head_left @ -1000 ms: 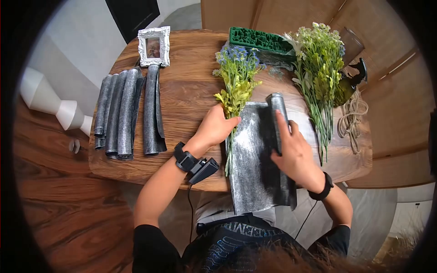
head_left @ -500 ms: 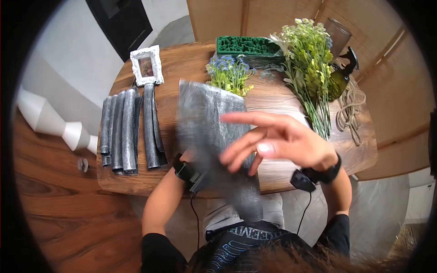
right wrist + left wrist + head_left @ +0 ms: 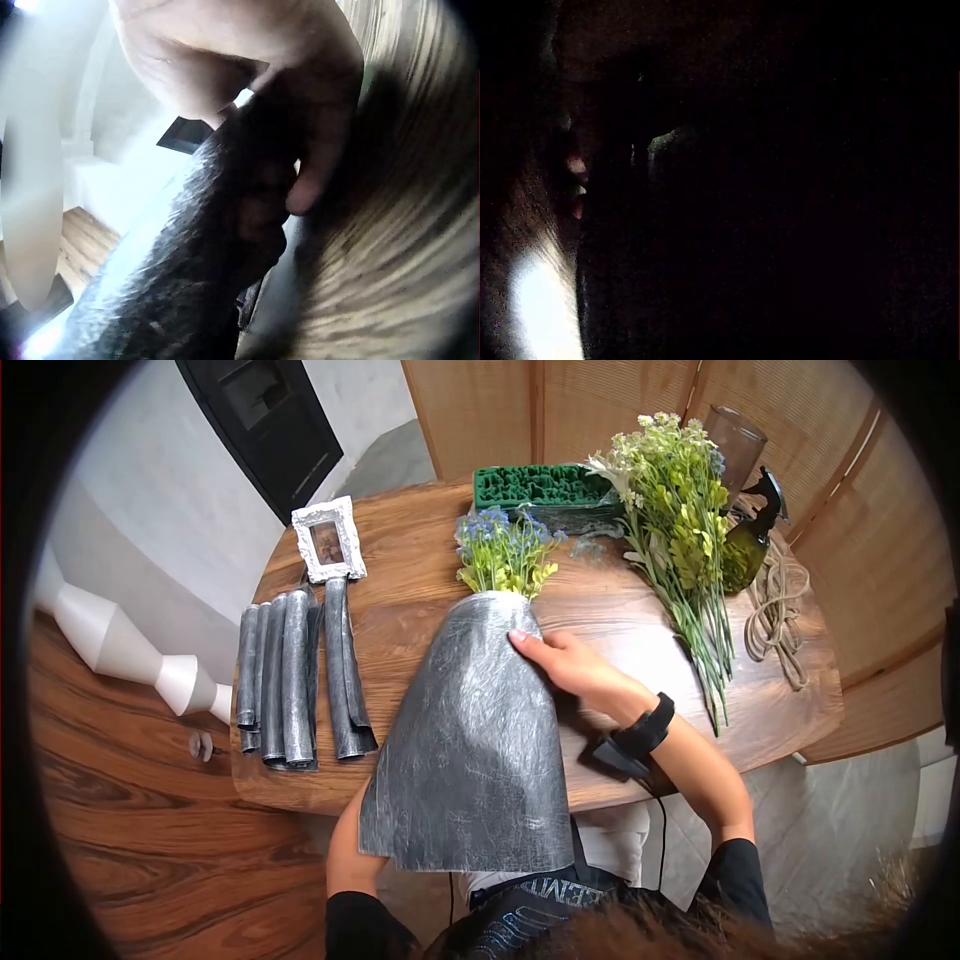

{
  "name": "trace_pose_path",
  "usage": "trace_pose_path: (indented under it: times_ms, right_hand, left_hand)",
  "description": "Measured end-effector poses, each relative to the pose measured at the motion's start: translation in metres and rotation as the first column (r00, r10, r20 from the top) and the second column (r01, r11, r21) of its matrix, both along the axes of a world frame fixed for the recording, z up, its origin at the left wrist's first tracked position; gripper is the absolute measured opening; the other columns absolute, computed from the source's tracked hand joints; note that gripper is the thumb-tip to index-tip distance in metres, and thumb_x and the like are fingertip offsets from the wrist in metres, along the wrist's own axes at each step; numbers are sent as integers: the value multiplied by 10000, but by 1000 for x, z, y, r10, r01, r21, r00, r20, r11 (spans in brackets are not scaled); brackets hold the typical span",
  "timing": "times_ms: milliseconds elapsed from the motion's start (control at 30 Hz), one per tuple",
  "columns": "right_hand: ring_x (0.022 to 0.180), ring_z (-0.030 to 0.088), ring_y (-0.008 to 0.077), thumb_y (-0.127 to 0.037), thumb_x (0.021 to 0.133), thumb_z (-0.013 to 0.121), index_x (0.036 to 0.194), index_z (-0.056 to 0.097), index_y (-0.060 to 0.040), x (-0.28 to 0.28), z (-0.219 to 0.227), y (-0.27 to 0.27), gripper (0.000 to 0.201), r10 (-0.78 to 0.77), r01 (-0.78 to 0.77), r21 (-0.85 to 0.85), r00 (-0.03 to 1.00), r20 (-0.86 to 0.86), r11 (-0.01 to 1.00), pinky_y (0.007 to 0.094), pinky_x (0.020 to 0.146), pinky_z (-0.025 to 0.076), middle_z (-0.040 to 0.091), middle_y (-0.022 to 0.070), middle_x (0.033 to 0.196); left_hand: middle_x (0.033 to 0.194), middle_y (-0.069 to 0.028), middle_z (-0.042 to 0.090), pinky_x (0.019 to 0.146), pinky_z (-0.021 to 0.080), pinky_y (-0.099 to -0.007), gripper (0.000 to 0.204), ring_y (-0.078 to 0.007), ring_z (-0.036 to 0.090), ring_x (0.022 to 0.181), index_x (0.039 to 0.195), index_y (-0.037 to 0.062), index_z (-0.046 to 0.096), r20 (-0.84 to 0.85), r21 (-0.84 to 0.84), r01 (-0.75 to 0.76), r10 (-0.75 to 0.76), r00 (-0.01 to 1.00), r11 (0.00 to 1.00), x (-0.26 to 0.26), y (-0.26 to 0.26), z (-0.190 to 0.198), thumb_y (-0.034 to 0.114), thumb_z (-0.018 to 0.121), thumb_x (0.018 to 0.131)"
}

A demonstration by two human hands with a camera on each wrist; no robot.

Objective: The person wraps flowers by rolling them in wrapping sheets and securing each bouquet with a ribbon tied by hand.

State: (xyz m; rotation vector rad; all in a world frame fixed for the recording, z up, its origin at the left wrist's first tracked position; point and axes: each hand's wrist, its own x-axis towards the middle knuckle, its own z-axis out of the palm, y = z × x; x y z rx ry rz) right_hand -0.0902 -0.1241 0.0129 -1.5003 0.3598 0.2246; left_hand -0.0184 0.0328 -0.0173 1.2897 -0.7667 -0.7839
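A grey, silver-streaked wrapping sheet (image 3: 465, 750) is folded over the flower bunch (image 3: 505, 550) in the middle of the table, and only the blue blooms and yellow-green leaves stick out at its far end. My right hand (image 3: 572, 665) grips the sheet's right edge near the blooms, thumb on top. In the right wrist view the fingers (image 3: 304, 191) curl round the rolled side of the sheet (image 3: 165, 262). The sheet covers my left hand in the head view; the left wrist view is nearly black, and I cannot tell its grip there.
Several rolled grey sheets (image 3: 295, 680) lie at the left, below a white picture frame (image 3: 330, 540). Green floral foam (image 3: 545, 488) stands at the back. Another flower bunch (image 3: 690, 530), a spray bottle (image 3: 745, 550) and coiled twine (image 3: 775, 615) are at the right.
The sheet, flat with a rolled right side a second ago, has swung over the stems and my left hand. My right hand passed above it open and now holds its right edge.
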Motion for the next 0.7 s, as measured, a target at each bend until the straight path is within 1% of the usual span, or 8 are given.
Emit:
trace_pose_path:
  times_ms: [200, 333, 400, 467, 500, 533, 633, 700]
  right_hand:
    - [925, 621, 225, -557, 959, 363, 1104, 610, 54, 2, -27, 6, 674, 112, -85, -219, 988, 110, 972, 328, 828, 467, 666, 145, 989]
    - [805, 593, 164, -510, 993, 291, 1082, 612, -3, -9, 3, -4, 607, -98, 114, 300, 993, -67, 947, 322, 707, 493, 637, 95, 940]
    - [792, 596, 148, -488, 995, 326, 1086, 603, 5, -8, -12, -15, 572, 15, -21, 443, 1000, 17, 896, 273, 626, 481, 641, 70, 905]
    - [725, 597, 147, -474, 996, 339, 1051, 597, 11, -9, -6, -9, 552, 10, -20, 373, 1000, 28, 928, 256, 579, 456, 640, 73, 845]
    - [657, 597, 145, -461, 997, 353, 1016, 591, 17, -9, -4, -7, 534, 10, -22, 305, 999, 38, 952, 239, 532, 431, 640, 75, 786]
    - [657, 597, 145, -461, 997, 353, 1016, 591, 17, -9, -6, -7, 534, 12, -23, 311, 999, 35, 950, 239, 532, 431, 640, 75, 786]
    - [431, 534, 147, -411, 1005, 370, 843, 534, -2, -12, -9, -5, 469, 134, -162, 261, 983, 122, 952, 256, 433, 356, 580, 90, 571]
    - [431, 534, 146, -397, 1007, 370, 846, 535, -1, -11, -13, -4, 458, 135, -171, 243, 978, 158, 955, 253, 426, 352, 582, 91, 574]
  left_hand:
    - [1004, -153, 627, 770, 527, -330, 322, -257, 636, 905, 1091, -41, 568, -165, 24, 61, -56, 985, 998, -3, -3, -1, 184, 620, 867]
    - [998, -156, 624, 771, 532, -329, 324, -263, 636, 905, 1083, -47, 567, -268, 35, 95, -82, 960, 995, -4, 9, -1, 193, 620, 871]
    - [995, -158, 622, 771, 535, -328, 326, -265, 637, 905, 1079, -50, 567, -318, 29, 113, -98, 943, 993, -46, 107, -20, 197, 620, 874]
    - [992, -160, 620, 771, 537, -328, 328, -268, 637, 905, 1075, -53, 566, -362, 18, 126, -111, 926, 992, -88, 203, -38, 201, 620, 876]
    - [990, -161, 619, 771, 539, -328, 329, -270, 637, 905, 1073, -55, 566, -384, 16, 129, -113, 917, 991, -92, 207, -40, 203, 620, 877]
    - [989, -162, 618, 771, 540, -327, 330, -271, 637, 905, 1071, -56, 566, -409, 18, 132, -113, 905, 991, -94, 207, -38, 206, 619, 878]
    - [984, -164, 615, 771, 544, -326, 333, -275, 637, 905, 1065, -61, 565, -484, 20, 150, -122, 867, 988, -3, 11, 0, 212, 619, 881]
    - [981, -166, 613, 771, 546, -326, 336, -278, 638, 905, 1061, -64, 565, -522, 8, 168, -139, 842, 986, -11, 28, -4, 216, 619, 884]
